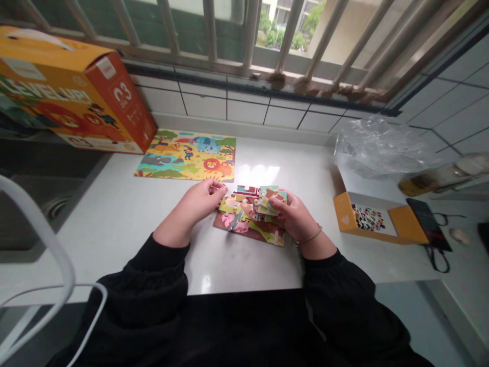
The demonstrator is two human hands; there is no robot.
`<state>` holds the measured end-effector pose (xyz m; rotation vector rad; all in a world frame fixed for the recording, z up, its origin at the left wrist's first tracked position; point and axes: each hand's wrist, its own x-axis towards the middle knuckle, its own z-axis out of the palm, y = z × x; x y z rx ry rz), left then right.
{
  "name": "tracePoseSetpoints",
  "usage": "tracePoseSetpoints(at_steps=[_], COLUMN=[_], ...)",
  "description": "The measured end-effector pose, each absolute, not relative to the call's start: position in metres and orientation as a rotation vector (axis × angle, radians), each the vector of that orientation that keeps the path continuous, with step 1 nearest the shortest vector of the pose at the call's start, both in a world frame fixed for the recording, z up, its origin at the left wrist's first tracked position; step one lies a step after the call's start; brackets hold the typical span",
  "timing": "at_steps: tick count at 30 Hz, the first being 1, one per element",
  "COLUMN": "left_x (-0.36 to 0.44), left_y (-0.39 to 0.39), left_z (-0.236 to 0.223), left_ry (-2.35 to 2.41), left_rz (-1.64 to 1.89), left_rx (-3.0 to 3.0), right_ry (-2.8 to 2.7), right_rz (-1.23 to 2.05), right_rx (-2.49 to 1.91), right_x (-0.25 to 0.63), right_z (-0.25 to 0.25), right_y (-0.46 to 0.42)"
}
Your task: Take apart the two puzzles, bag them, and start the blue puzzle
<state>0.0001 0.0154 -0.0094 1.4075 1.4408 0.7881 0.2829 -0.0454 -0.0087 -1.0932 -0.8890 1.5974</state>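
While the right grip (296, 214) is closed: its thumb presses a small, loose stack of puzzle pieces (269, 200) against the fingers, over the right side of the farm puzzle (263, 233).
Left grip (202, 200): thumb and fingertips drawn nearly together beside the puzzle's far left corner; whether they pinch a piece or touch the corner, I cannot tell.
Farm puzzle: on the surface (244, 270), between the two grips.
Progress: apparently part done; pig pieces lie in it, some tilted or overlapping, and the stack in the right grip seems left to place.
Safari picture (185, 157): beyond the left grip; looks complete, though seams are too fine to see.
Open box (346, 216): well right of the right grip, with many small pieces (369, 218) inside, seemingly unused.
"LEVEL UP!" box (122, 104): upright, beyond and left of the left grip.
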Motion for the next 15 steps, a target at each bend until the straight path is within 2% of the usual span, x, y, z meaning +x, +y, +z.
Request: tracePoseSetpoints(at_steps=[6, 10, 15], left_x=[-0.001, 0.010, 0.020], left_y=[0.011, 0.003, -0.006], left_z=[0.002, 0.016, 0.025], left_ry=[1.420, 1.276, 1.114], left_rz=[0.680, 0.747, 0.857], left_rx=[1.638, 1.753, 1.526], right_ry=[-0.923, -0.969, -1.089], right_rz=[1.586, 1.606, 1.511], right_rx=[-1.057, -1.044, -1.144], right_x=[0.282, 0.280, 0.281], right_z=[-0.008, -0.005, -0.013], right_y=[-0.046, -0.047, -0.045])
